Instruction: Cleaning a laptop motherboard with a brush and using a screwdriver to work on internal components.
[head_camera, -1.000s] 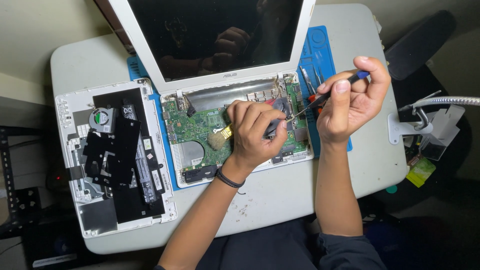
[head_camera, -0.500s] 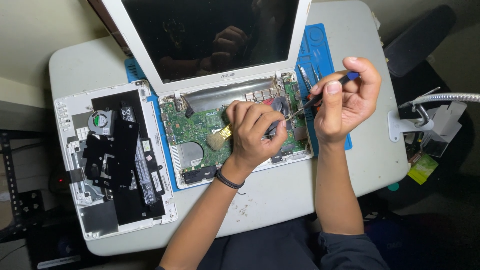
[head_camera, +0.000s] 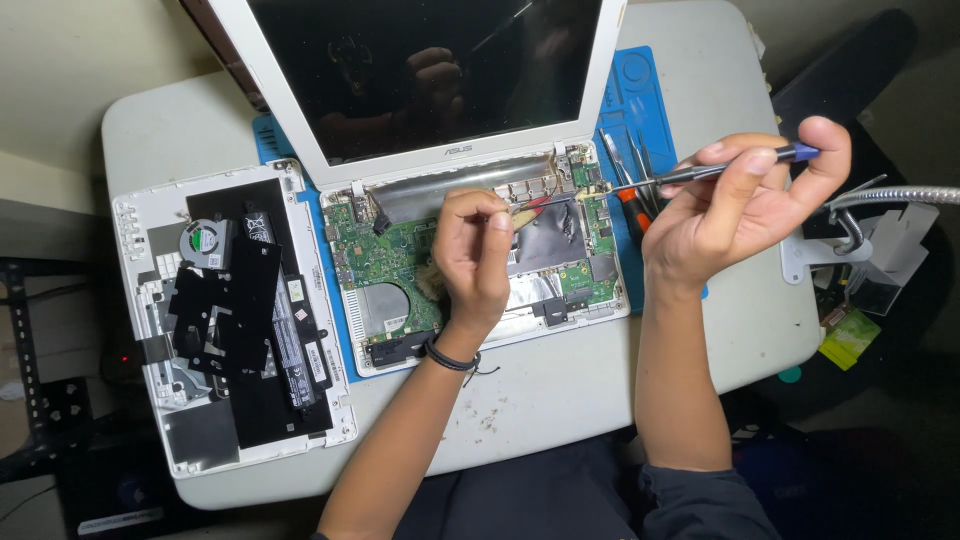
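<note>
Holding a thin tool (head_camera: 735, 167) pinched in my right hand (head_camera: 745, 205), tip on the opened laptop's board (head_camera: 400, 255); my left hand (head_camera: 475, 255), fingers curled, grips a small brush (head_camera: 432, 283) there.

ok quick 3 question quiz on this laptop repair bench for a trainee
1. True or false: the right hand holds a slim blue-tipped tool.
2. Which side of the open laptop's motherboard does the detached bottom cover lie on?
3. The left hand is: A) over the motherboard, B) on the cover, C) off the table.

Key: 1 true; 2 the person's left; 3 A.
</note>
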